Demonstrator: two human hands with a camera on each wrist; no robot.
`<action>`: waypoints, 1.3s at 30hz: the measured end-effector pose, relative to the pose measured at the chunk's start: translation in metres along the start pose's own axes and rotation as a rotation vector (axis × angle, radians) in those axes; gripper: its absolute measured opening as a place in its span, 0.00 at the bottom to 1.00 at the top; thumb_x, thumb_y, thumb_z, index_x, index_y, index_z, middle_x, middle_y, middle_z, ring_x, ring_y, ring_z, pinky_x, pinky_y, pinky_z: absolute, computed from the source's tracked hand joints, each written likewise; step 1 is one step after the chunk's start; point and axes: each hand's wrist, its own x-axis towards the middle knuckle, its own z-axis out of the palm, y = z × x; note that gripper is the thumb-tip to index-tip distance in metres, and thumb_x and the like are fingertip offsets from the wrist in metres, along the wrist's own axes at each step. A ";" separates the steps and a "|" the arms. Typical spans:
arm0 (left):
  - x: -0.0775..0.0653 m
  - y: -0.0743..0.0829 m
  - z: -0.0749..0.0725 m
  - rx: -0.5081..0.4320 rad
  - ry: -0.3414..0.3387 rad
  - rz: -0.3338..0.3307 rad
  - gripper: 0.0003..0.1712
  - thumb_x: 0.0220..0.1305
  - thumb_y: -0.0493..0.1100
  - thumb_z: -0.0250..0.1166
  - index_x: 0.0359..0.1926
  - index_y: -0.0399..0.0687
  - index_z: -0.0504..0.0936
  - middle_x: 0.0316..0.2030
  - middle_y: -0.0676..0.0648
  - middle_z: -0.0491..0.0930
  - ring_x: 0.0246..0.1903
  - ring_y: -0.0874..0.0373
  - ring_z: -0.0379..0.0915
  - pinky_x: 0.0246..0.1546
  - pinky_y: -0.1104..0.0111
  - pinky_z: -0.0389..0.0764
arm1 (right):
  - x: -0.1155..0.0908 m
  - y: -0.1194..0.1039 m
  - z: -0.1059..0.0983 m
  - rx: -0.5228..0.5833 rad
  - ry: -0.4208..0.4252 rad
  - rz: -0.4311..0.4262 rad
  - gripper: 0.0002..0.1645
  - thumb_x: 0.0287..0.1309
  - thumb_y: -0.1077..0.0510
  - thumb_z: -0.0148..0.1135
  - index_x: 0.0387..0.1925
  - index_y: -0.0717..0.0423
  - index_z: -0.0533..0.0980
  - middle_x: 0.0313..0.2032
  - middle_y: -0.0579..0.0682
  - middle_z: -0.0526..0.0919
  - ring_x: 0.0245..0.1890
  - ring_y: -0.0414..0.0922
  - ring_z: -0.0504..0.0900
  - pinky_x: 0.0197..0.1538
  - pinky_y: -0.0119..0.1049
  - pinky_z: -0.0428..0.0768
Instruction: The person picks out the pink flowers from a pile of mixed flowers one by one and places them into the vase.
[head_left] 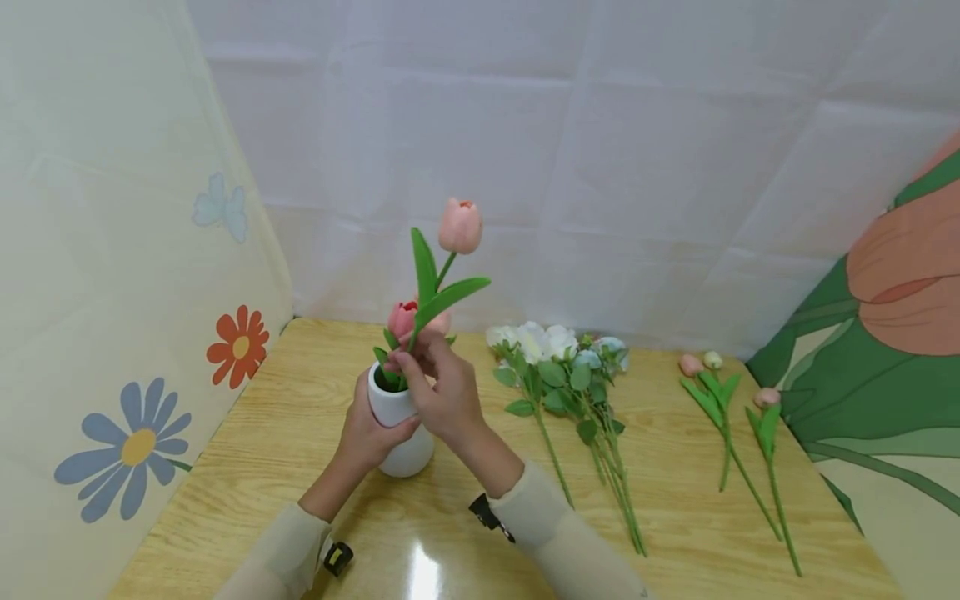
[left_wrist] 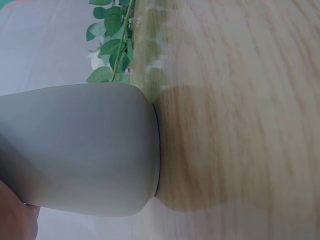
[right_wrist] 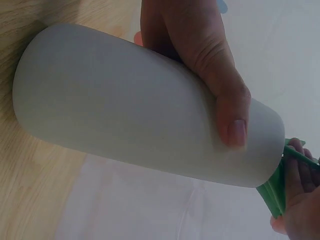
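Observation:
A white vase point(head_left: 406, 452) stands upright on the wooden table, and my left hand point(head_left: 366, 433) grips it around its upper part. In the right wrist view the left thumb point(right_wrist: 233, 120) lies across the vase point(right_wrist: 125, 105). Above the vase mouth, my right hand point(head_left: 447, 392) pinches the green stem of a light pink tulip point(head_left: 461, 226) with two long leaves. A darker pink tulip point(head_left: 402, 318) stands in the vase, and another pink bloom behind it is partly hidden by the right hand. The lower end of the held stem is hidden.
Right of the vase lie white roses point(head_left: 534, 342) and pale blue flowers point(head_left: 588, 358) on long stems. Farther right are several loose tulips point(head_left: 691, 364). A floral cloth point(head_left: 135, 333) hangs at the left, and a pale cloth point(head_left: 525, 167) behind the table point(head_left: 345, 517).

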 end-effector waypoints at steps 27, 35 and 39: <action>0.001 0.001 0.001 0.013 0.021 -0.004 0.54 0.48 0.36 0.77 0.72 0.38 0.57 0.57 0.36 0.75 0.49 0.46 0.75 0.48 0.55 0.78 | -0.011 -0.017 -0.014 -0.453 -0.102 -0.050 0.09 0.68 0.61 0.61 0.47 0.60 0.80 0.40 0.54 0.86 0.39 0.46 0.86 0.41 0.40 0.84; 0.000 0.001 -0.001 0.029 0.028 0.004 0.54 0.48 0.35 0.76 0.72 0.37 0.56 0.56 0.35 0.75 0.48 0.45 0.75 0.47 0.55 0.78 | -0.005 -0.031 -0.015 -0.625 -0.230 0.154 0.11 0.70 0.51 0.62 0.41 0.53 0.84 0.31 0.47 0.86 0.31 0.43 0.85 0.34 0.37 0.81; -0.001 0.000 0.000 0.015 0.014 -0.012 0.52 0.49 0.36 0.76 0.71 0.38 0.56 0.56 0.35 0.75 0.49 0.44 0.75 0.47 0.54 0.79 | -0.006 -0.034 -0.018 -0.685 -0.289 0.274 0.10 0.67 0.48 0.65 0.36 0.50 0.82 0.26 0.43 0.82 0.23 0.37 0.77 0.26 0.31 0.74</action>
